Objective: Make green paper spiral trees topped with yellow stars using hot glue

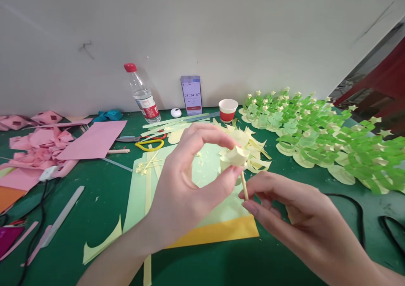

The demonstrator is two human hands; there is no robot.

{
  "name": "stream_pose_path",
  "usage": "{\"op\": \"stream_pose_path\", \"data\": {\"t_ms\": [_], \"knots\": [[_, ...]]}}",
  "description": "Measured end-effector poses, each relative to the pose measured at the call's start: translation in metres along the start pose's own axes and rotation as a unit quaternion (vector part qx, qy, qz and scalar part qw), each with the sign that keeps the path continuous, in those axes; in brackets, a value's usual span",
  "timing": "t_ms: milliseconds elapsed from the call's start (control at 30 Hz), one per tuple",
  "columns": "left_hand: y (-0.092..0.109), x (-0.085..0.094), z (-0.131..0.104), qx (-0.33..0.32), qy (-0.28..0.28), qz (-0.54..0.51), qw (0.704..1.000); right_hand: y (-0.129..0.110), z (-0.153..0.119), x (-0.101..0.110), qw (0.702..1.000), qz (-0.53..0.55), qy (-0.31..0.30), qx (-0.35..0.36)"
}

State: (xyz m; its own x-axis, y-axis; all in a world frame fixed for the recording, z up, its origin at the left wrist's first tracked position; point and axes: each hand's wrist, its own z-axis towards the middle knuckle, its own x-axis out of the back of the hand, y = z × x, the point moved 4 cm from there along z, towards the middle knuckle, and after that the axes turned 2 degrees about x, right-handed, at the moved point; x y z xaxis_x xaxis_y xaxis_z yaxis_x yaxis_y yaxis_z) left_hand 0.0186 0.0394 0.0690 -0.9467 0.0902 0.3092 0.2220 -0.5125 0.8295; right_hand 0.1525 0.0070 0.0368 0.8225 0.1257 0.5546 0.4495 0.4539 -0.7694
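Observation:
Between thumb and forefinger, my left hand [193,189] pinches a pale yellow folded paper piece [238,156], raised above the work surface. A thin rolled paper stick [244,187] runs down from this piece. Its lower end sits between the thumb and fingers of my right hand [281,206]. Below both hands lie light green paper sheets [209,210] with a yellow-orange strip [221,231] along their near edge. Several thin pale sticks [148,163] rest on the left part of the sheets.
Rows of green and yellow paper plants [335,142] fill the right side. At the back stand a water bottle [147,102], a phone [191,96] and a paper cup [228,111]. Scissors [150,144] and pink paper [95,140] lie left; paper scraps [256,151] lie behind my hands.

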Motion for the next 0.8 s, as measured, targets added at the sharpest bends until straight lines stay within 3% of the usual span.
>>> {"op": "stream_pose_path", "data": {"t_ms": [133,300,500,633,800], "knots": [[-0.003,-0.003,0.0,0.016,-0.025,-0.019,0.999,0.0,0.002,0.002,1.0,0.005,0.018,-0.015],[-0.01,-0.008,0.001,0.042,-0.062,-0.045,0.996,0.007,0.005,0.007,0.994,0.049,0.04,-0.093],[-0.028,-0.015,0.004,0.089,-0.12,-0.057,0.987,0.013,0.005,0.024,0.971,0.153,0.135,-0.126],[-0.034,-0.022,0.003,0.105,-0.146,-0.031,0.983,0.017,0.005,0.029,0.952,0.23,0.135,-0.149],[-0.033,-0.027,0.001,0.13,-0.146,-0.073,0.978,0.019,0.007,0.03,0.941,0.276,0.126,-0.149]]}}
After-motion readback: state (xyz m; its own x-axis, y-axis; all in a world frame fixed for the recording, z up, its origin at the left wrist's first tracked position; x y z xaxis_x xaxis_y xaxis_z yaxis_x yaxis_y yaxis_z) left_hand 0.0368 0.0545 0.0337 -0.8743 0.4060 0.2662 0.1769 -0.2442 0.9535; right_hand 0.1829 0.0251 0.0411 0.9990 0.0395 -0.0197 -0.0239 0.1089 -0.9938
